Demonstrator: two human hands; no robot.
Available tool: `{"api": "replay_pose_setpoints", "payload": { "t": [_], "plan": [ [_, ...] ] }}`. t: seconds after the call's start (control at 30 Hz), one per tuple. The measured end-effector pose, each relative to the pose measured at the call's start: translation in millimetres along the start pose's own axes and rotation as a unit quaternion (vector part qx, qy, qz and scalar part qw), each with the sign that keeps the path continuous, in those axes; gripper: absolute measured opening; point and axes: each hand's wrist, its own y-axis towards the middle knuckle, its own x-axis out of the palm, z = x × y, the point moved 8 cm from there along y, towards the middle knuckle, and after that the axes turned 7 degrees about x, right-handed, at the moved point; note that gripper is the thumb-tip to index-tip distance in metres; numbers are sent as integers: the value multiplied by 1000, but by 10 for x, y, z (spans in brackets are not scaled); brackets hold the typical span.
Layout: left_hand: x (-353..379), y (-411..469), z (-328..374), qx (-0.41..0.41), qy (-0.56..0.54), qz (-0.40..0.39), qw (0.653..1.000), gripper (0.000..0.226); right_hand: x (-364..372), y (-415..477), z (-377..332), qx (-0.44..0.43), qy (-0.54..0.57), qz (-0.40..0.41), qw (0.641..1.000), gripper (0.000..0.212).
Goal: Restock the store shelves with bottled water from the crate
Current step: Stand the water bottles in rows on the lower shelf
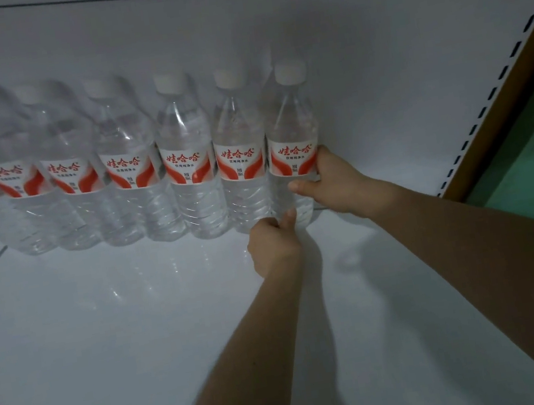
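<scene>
end bottle (287,130): upright, right end of the bottle row (127,160) along the shelf's (104,330) back edge (red label facing out) | right grip (331,178): wrapped round its label | left grip (273,243): pinching its base

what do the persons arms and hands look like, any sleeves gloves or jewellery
The left forearm and right forearm are bare to the frame edge; no sleeves show. The left hand and right hand wear no gloves, and no watch, ring or bracelet is visible.
</scene>
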Motion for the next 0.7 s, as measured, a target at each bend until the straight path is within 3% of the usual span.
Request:
{"api": "replay_pose_setpoints", "payload": {
  "t": [0.27, 0.37, 0.5, 0.7],
  "plan": [
    [-16, -476, 48, 131, 51, -75, 987, 33, 146, -466, 385, 116, 31, 67, 990, 41],
    [-9, -847, 20, 173, 62, -84, 979, 42, 123, -823, 582, 113, -36, 62, 991, 49],
    [193, -1384, 112, 237, 59, -133, 961, 42, -180, -1238, 703, 106, -95, 86, 986, 33],
    [701, -2151, 387, 239, 59, -223, 943, 40, -914, -2029, 667, 101, -119, 140, 978, 27]
  ]
}}
